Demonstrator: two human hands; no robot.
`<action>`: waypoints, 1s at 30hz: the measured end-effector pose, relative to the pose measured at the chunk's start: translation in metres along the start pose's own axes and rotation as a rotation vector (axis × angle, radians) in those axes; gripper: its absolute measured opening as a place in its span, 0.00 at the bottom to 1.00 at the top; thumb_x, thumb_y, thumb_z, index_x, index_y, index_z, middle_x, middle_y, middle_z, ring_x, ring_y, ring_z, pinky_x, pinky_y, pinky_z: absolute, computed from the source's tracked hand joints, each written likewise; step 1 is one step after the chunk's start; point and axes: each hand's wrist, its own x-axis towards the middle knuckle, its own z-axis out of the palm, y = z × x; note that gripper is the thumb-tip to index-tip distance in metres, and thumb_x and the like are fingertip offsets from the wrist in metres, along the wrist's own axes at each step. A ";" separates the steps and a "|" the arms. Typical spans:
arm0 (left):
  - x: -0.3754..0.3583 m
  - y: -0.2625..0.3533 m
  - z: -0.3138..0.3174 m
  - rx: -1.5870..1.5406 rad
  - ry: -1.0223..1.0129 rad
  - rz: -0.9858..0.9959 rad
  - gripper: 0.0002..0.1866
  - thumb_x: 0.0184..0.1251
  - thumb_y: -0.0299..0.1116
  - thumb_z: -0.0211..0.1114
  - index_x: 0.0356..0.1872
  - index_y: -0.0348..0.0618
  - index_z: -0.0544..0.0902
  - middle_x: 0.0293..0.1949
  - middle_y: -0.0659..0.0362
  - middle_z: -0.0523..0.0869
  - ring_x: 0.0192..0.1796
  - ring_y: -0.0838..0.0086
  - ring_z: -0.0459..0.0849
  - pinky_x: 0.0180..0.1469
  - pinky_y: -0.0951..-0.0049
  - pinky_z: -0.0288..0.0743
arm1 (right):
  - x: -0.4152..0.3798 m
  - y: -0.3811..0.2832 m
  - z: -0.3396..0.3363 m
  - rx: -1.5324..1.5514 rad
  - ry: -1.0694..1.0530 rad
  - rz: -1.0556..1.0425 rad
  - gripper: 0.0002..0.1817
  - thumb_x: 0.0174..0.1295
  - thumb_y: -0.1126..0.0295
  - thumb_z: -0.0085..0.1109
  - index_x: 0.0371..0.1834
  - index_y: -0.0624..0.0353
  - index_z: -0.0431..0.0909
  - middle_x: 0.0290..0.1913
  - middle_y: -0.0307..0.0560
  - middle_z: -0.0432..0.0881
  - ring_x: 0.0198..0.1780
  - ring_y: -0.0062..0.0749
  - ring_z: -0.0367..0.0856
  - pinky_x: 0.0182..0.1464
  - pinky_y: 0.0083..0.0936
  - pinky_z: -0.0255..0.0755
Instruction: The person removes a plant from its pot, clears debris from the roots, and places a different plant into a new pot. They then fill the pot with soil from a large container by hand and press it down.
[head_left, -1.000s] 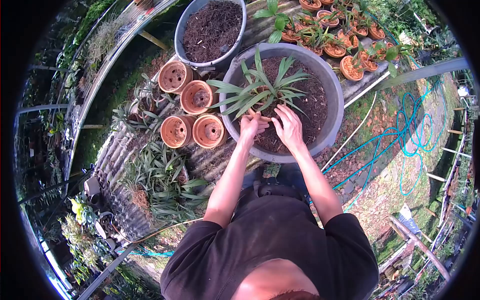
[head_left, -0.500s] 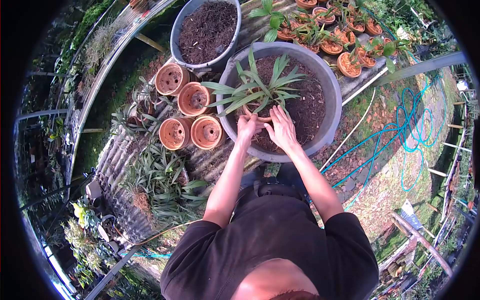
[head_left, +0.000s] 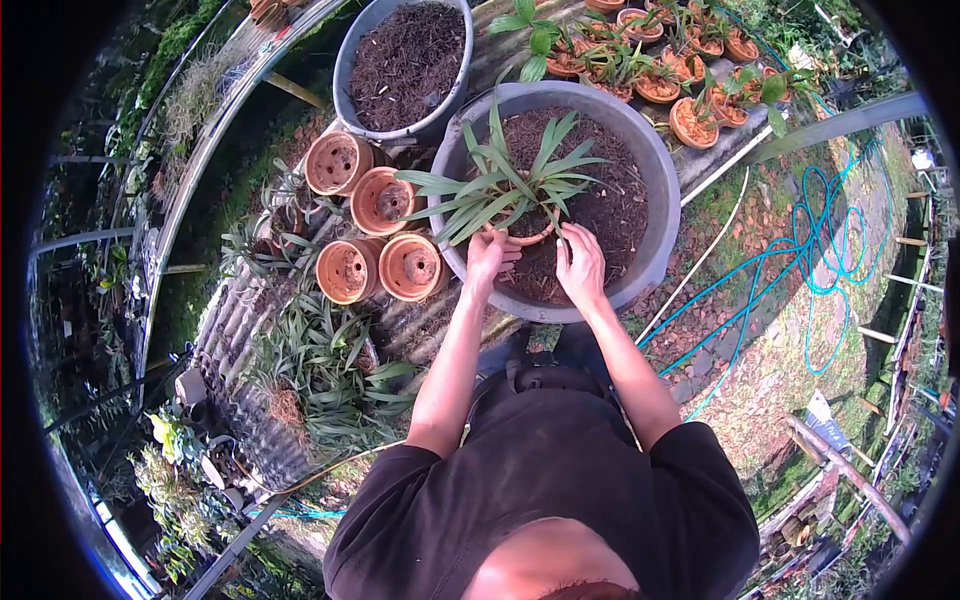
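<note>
A leafy plant (head_left: 510,185) stands in a small terracotta pot (head_left: 532,238), within a large grey tub (head_left: 661,200) that has dark soil in it. My left hand (head_left: 487,256) is closed on the left side of the pot's rim, its fingertips partly under the leaves. At the right side of the pot, my right hand (head_left: 582,262) has its thumb and fingers close around a narrow leaf hanging by the rim. Whether those fingertips press on the leaf is too small to tell.
Several terracotta pots (head_left: 410,266) stand left of the tub. A second tub (head_left: 463,75) of soil is at the upper left. Potted plants (head_left: 692,122) sit at the upper right, loose plants (head_left: 325,370) lie at the lower left, and a teal hose (head_left: 745,262) lies right.
My right hand has drawn back from the front of the rim to the pot's right side, its fingers now curled. The pot's rim shows more. The view has shifted slightly.
</note>
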 end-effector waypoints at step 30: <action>0.003 -0.001 -0.003 -0.239 -0.073 0.132 0.27 0.84 0.37 0.48 0.77 0.38 0.57 0.64 0.47 0.74 0.47 0.56 0.89 0.47 0.61 0.90 | 0.019 0.033 -0.040 0.057 -0.093 0.326 0.22 0.54 0.69 0.77 0.52 0.62 0.83 0.46 0.61 0.89 0.50 0.50 0.89 0.54 0.40 0.80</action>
